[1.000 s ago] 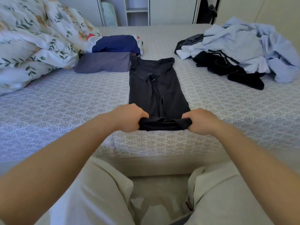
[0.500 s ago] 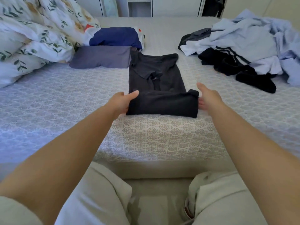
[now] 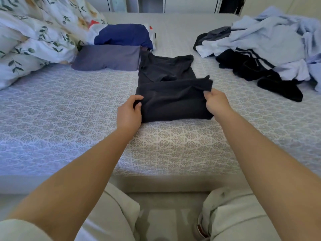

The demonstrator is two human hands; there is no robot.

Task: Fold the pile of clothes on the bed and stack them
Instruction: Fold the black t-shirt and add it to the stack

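Gripping one dark garment (image 3: 172,100): left hand (image 3: 129,113) and right hand (image 3: 216,103), beside two folded items and one unfolded pile (image 3: 271,47).

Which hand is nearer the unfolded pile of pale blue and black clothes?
The right hand: the pile lies beyond it to the right. The left hand is across the dark garment.

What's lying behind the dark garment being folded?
Behind the dark garment, at its far left corner, lies a folded grey garment, with a blue garment behind that. The unfolded pile lies to the right. Whatever is under these clothes is covered.
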